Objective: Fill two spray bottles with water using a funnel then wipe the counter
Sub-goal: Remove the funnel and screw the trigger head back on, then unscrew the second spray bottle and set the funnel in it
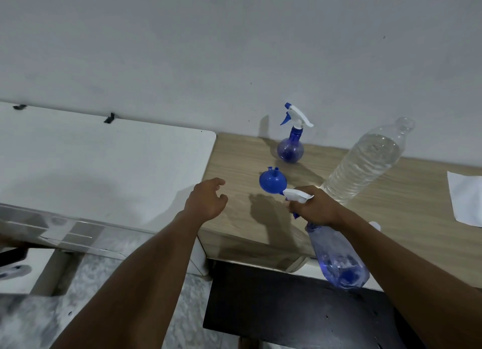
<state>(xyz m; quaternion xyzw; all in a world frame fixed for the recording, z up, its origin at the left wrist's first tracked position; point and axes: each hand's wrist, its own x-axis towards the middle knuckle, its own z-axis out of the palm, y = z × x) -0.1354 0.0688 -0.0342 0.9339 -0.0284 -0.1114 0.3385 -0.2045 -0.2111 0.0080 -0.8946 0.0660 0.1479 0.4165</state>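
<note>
Both forearms were bare to the frame's edge — no sleeves showed. The left hand (206, 201) and right hand (317, 207) wore nothing — fingers plain, wrists plain.

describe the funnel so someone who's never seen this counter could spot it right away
On the wooden counter against the white wall, look between the round blue spray bottle at the back and the right hand gripping a second spray bottle. The funnel sits there, mouth down, spout up. It is the only solid opaque blue piece; the bottles are see-through.
</note>
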